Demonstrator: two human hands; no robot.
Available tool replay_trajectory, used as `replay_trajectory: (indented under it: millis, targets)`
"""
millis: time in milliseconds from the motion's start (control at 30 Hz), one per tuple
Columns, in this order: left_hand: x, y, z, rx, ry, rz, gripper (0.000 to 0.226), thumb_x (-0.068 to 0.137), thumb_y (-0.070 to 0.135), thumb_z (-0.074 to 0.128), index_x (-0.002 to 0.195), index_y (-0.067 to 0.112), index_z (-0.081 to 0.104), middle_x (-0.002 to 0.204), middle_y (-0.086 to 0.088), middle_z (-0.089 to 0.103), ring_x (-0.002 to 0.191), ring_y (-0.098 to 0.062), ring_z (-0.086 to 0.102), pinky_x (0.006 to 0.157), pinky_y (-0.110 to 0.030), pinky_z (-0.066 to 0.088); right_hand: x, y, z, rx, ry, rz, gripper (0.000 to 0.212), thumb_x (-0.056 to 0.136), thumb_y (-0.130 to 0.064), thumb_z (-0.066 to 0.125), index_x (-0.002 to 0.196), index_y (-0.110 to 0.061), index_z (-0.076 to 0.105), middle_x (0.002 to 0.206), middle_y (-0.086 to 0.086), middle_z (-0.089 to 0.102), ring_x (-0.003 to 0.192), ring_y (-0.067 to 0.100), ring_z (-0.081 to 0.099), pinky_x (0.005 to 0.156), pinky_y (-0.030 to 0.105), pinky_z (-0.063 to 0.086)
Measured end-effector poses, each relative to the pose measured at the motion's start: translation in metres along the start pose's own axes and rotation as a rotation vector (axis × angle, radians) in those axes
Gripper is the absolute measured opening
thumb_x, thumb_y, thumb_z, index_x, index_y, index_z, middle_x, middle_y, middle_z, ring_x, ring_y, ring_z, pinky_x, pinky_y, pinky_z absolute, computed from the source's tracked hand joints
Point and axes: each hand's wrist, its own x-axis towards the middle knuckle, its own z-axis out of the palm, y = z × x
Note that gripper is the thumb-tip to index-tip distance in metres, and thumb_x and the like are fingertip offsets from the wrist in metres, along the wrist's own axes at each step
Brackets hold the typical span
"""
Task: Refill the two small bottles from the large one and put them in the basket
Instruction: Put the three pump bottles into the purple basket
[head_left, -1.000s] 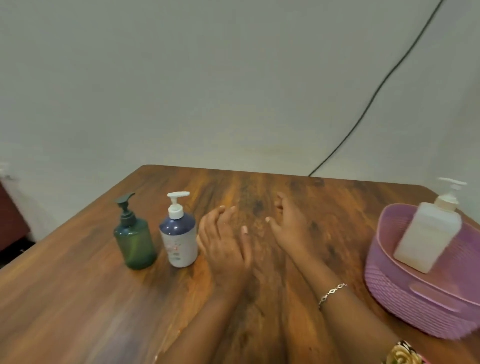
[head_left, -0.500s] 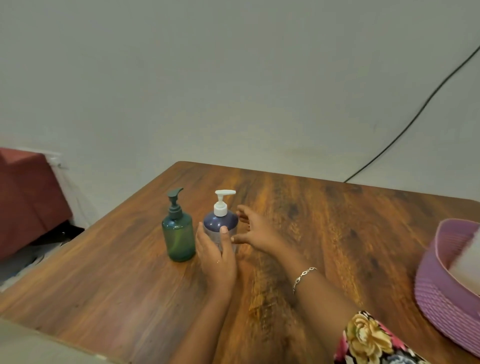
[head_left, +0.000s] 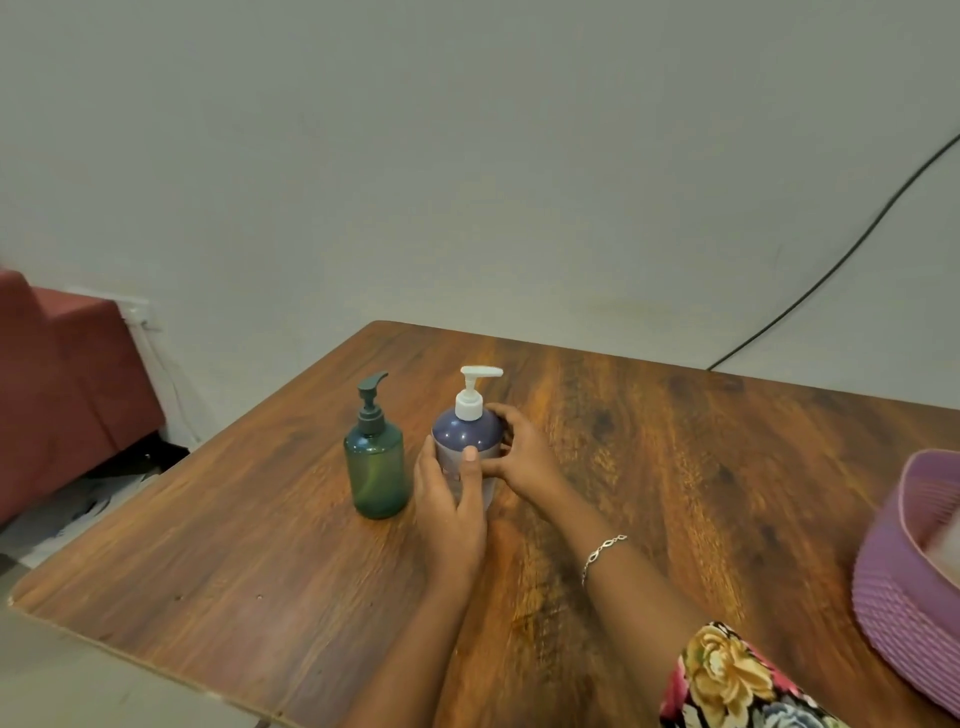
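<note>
Head view: my left grip (head_left: 451, 512) and right grip (head_left: 525, 457) both curled round blue pump bottle (head_left: 465, 431), upright on desk (head_left: 701, 467); green bottle (head_left: 376, 470) just beside.

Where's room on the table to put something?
Bare table lies between the right hand and the purple basket, and along the front edge. Crowded: left hand and right hand around the blue bottle, by the green bottle.
</note>
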Motion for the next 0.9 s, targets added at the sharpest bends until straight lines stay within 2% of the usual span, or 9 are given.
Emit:
replay_trajectory:
  millis: [67,233,367,500,567,633,733,800,900]
  targets:
    - [0.001,0.009,0.003,-0.007,-0.026,0.03,0.072,0.079,0.069,0.039,0.137,0.025,0.042,0.13,0.006,0.053,0.118,-0.008,0.052,0.099,-0.042,0.047,0.001,-0.008,-0.01,-0.007,0.03,-0.021,0.068,0.069,-0.006,0.078,0.128,-0.016,0.047,0.13,0.001,0.052,0.116,0.015,0.049,0.094,0.025,0.044]
    - [0.003,0.038,0.016,0.003,-0.1,0.104,0.084,0.075,0.068,0.045,0.144,0.022,0.035,0.141,0.003,0.045,0.128,-0.012,0.045,0.105,-0.043,0.042,-0.005,-0.03,-0.047,-0.018,0.099,-0.068,0.068,0.068,-0.005,0.079,0.127,-0.014,0.048,0.124,0.0,0.054,0.106,0.009,0.05,0.086,0.019,0.042]
    - [-0.003,0.06,0.032,-0.034,-0.211,0.142,0.081,0.075,0.066,0.051,0.142,0.023,0.037,0.138,0.008,0.047,0.124,-0.008,0.048,0.102,-0.037,0.045,-0.017,-0.04,-0.08,0.003,0.162,-0.074,0.067,0.067,-0.004,0.08,0.126,-0.011,0.05,0.121,0.0,0.057,0.11,0.014,0.054,0.092,0.026,0.046]
    - [-0.013,0.08,0.052,-0.094,-0.297,0.19,0.071,0.08,0.055,0.062,0.138,0.02,0.042,0.13,0.01,0.051,0.119,-0.008,0.051,0.096,-0.025,0.047,-0.034,-0.045,-0.119,0.007,0.225,-0.054,0.067,0.066,-0.005,0.08,0.126,-0.012,0.05,0.115,-0.002,0.056,0.107,0.015,0.054,0.091,0.026,0.047]
    - [-0.02,0.091,0.066,-0.122,-0.349,0.211,0.061,0.081,0.05,0.063,0.133,0.024,0.045,0.126,0.014,0.053,0.115,0.0,0.053,0.094,-0.021,0.048,-0.043,-0.047,-0.142,0.002,0.268,-0.05,0.069,0.065,-0.006,0.081,0.126,-0.012,0.05,0.117,0.0,0.057,0.108,0.016,0.055,0.092,0.027,0.047]
    - [-0.028,0.103,0.08,-0.143,-0.42,0.227,0.048,0.088,0.033,0.064,0.13,0.028,0.042,0.122,0.019,0.052,0.11,0.007,0.053,0.092,-0.016,0.047,-0.053,-0.05,-0.163,-0.024,0.307,-0.026,0.07,0.066,-0.008,0.081,0.128,-0.011,0.048,0.119,0.0,0.056,0.107,0.015,0.053,0.09,0.025,0.046]
    - [-0.044,0.118,0.108,-0.168,-0.503,0.271,0.053,0.09,0.017,0.061,0.138,0.019,0.039,0.131,0.007,0.05,0.116,-0.003,0.051,0.096,-0.017,0.045,-0.073,-0.051,-0.2,-0.077,0.376,0.014,0.071,0.068,-0.012,0.081,0.129,-0.013,0.046,0.124,0.001,0.055,0.106,0.015,0.052,0.088,0.024,0.044]
    - [-0.053,0.127,0.124,-0.147,-0.561,0.303,0.055,0.09,0.016,0.062,0.139,0.016,0.039,0.134,0.003,0.05,0.12,-0.008,0.05,0.097,-0.018,0.045,-0.087,-0.05,-0.221,-0.1,0.42,0.032,0.072,0.067,-0.013,0.082,0.129,-0.013,0.046,0.125,0.001,0.055,0.106,0.015,0.052,0.091,0.026,0.045]
    - [-0.069,0.141,0.152,-0.163,-0.687,0.317,0.056,0.084,0.026,0.063,0.135,0.026,0.041,0.13,0.007,0.051,0.117,-0.004,0.052,0.093,-0.016,0.044,-0.11,-0.048,-0.255,-0.133,0.486,0.062,0.069,0.067,-0.011,0.081,0.127,-0.012,0.047,0.125,0.004,0.056,0.11,0.02,0.053,0.096,0.034,0.047]
